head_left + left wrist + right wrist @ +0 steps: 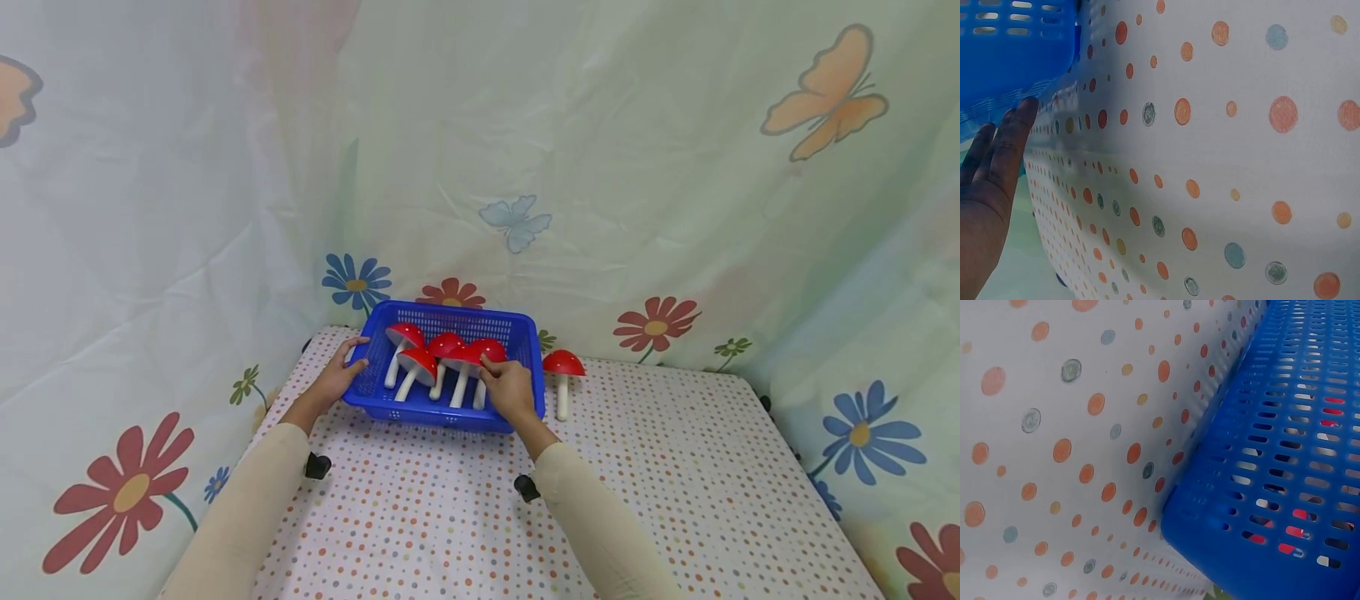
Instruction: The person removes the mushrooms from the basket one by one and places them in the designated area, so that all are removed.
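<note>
Several toy mushrooms [446, 343] with red, white-dotted caps and white stems lie in a blue plastic basket [442, 419]. At the basket's left side, my left hand [339, 377] touches the rim. Its fingers [1007, 140] extend straight along the outer wall in the left wrist view. My right hand [512, 390] reaches over the right part of the basket and pinches the cap of a mushroom [461, 358], partly covering the one beside it. In the right wrist view the basket wall [1254, 506] hides that hand, and red and white show through the slots.
Just right of the basket, another mushroom [562, 364] stands on the dotted tablecloth [420, 508] against the back curtain. Printed cloth [652, 208] with flowers and butterflies hangs behind the table and along both sides.
</note>
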The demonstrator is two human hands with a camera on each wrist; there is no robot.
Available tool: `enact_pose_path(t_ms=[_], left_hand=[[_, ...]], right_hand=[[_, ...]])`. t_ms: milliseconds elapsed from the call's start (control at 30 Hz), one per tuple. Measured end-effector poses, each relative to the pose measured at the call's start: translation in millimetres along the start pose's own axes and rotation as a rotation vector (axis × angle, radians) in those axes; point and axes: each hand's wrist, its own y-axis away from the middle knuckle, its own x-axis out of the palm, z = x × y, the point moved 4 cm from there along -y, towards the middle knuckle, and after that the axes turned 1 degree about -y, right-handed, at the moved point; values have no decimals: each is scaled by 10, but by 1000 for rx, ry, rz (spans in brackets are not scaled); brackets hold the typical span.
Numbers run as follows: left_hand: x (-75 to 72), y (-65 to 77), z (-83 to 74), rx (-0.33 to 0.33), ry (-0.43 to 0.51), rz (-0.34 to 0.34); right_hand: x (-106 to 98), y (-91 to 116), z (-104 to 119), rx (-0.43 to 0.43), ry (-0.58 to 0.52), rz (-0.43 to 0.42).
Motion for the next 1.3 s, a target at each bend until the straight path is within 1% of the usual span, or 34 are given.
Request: enact_pose_path(t_ms=[300,400,533,600,733,900,1033,1100,1167,1300], left_hand=[[-8,20,-4,8,2,0],[5,34,-22,12,-2,3],[21,41,-39,11,-8,7],[21,39,-46,12,-8,5],[18,41,-63,23,-2,6],[10,58,-75,23,2,9],[-1,48,-39,19,1,3],[-5,44,-11,12,2,-1],[2,34,-4,11,0,-1],[-5,12,-13,17,2,-7]], right_hand=[[-17,50,35,-55,28,-65],[-28,60,38,-66,50,-69],[-78,46,47,-102,75,-80],[-135,23,55,-133,80,-115],[-293,-33,52,-163,66,-188],[-539,-89,8,-116,11,-240],[-779,-123,-46,-94,-79,-294],[-894,-134,-109,-86,-140,-319],[-1035,-139,-197,-69,-175,-362],[-1295,-150,-403,-35,-207,-433]])
